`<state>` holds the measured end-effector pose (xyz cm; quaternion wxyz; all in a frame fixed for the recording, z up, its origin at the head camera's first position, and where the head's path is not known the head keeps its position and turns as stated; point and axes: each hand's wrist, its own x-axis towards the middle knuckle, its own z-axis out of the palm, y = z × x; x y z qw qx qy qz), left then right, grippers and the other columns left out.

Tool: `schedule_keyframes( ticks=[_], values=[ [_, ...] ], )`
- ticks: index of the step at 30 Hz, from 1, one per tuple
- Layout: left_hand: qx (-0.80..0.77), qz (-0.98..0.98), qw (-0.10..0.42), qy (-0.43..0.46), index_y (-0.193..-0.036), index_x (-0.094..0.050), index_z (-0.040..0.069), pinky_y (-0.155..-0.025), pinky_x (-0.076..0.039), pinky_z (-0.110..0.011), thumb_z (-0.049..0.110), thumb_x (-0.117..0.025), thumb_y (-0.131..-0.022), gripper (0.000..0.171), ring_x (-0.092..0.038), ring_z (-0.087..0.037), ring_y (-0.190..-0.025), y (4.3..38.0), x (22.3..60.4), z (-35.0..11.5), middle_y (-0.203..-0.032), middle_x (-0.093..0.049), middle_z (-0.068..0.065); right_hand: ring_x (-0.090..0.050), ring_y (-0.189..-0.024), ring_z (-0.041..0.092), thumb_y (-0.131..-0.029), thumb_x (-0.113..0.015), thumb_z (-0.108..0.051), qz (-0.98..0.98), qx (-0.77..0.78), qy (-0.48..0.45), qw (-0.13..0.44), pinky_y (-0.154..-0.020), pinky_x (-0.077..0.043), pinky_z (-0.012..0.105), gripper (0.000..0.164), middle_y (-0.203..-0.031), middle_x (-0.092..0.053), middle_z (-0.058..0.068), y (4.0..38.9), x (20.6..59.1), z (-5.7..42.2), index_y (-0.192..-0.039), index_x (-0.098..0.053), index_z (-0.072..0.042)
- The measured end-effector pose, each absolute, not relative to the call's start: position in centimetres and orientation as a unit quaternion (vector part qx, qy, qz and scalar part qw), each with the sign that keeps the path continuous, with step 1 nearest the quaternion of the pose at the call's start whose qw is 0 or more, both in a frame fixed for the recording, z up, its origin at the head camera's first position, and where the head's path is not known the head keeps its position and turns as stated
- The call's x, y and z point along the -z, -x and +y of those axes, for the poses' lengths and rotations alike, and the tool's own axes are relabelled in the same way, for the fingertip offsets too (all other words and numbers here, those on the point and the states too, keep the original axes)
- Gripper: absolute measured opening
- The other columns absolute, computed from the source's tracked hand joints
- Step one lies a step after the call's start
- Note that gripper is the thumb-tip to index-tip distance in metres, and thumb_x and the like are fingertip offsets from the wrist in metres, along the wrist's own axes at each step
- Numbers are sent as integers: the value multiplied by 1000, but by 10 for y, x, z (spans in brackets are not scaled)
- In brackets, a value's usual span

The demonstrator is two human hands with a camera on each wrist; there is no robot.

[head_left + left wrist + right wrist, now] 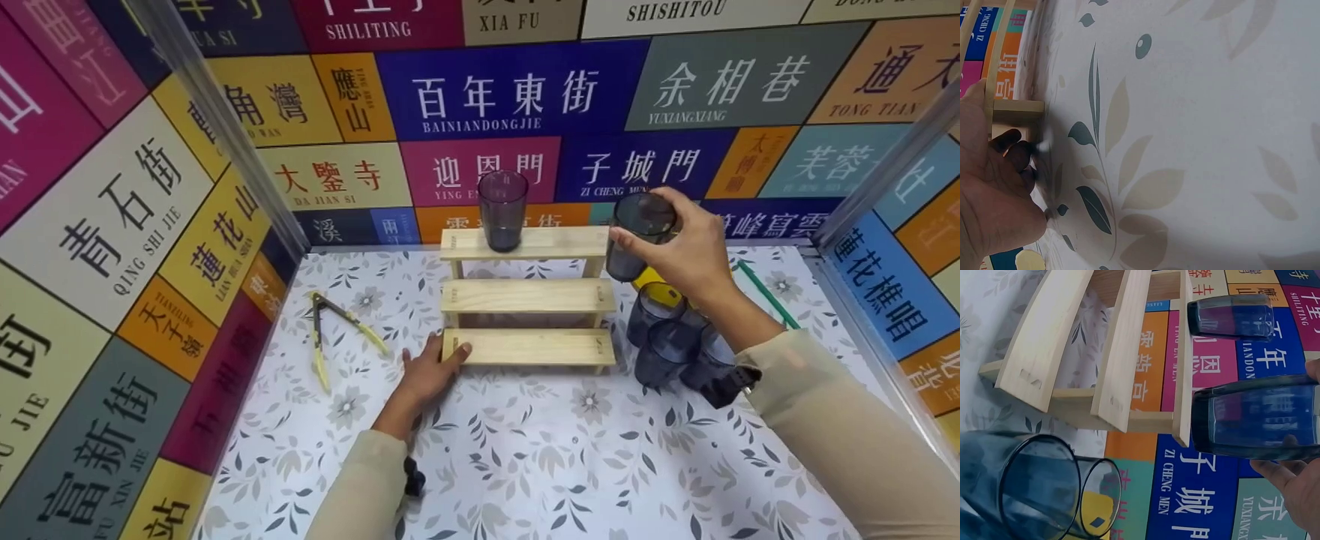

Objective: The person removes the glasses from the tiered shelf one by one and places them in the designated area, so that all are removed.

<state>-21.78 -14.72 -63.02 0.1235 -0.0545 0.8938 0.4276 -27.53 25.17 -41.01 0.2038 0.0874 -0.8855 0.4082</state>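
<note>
A three-step wooden rack (525,296) stands on the patterned tabletop. At its left end my left hand (429,375) grips the lowest step, the thumb on the board; the left wrist view shows curled fingers beside the wood. My right hand (697,247) holds a dark tinted drinking glass (636,225) by its sides, upright, beside the top step's right end. Seen from the right wrist, the glass base (1202,422) is close to the top board; contact cannot be told. Another tinted glass (502,214) stands upright toward the left of the top step.
Several tinted glasses (666,356) cluster right of the rack, partly behind my right wrist. A yellow object (651,280) lies behind them, mostly hidden. Yellow-handled pliers (337,319) lie open at left. A green stick (765,294) lies at right. Sign-covered walls (517,90) surround the table.
</note>
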Motion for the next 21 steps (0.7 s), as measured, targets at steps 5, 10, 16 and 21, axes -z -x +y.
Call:
schedule_keyframes(
  ticks=[5,10,16,21],
  values=[
    [-438,888,130,62,-174,-38,22,-138,19,-61,76,-52,-106,87,-7,-44,-173,217,630,-148,-185,-20,-18,-71,-102,17,-85,-97,-49,-883,-407,-92,214,-83,-48,13,63,-114,-81,6,267,415,262,-134,-74,-15],
    [-449,881,134,69,-174,-37,24,-138,20,-62,77,-52,-105,88,0,-45,-174,215,629,-147,-185,-19,-16,-71,-103,7,-85,-98,-44,-881,-404,-101,223,-83,-49,7,61,-115,-82,8,258,418,269,-133,-76,-14],
    [-446,884,127,63,-174,-38,20,-138,19,-63,79,-52,-104,92,-2,-48,-173,214,627,-147,-184,-19,-20,-65,-99,-10,-82,-102,-34,-873,-411,-115,237,-82,-49,3,61,-115,-82,12,247,424,274,-134,-76,-13],
    [-425,895,122,54,-173,-40,20,-139,19,-58,75,-50,-108,85,-14,-37,-174,216,629,-146,-183,-27,-17,-78,-102,19,-82,-102,-32,-867,-421,-118,238,-81,-52,1,63,-116,-82,13,237,429,277,-135,-76,-10]
  ],
)
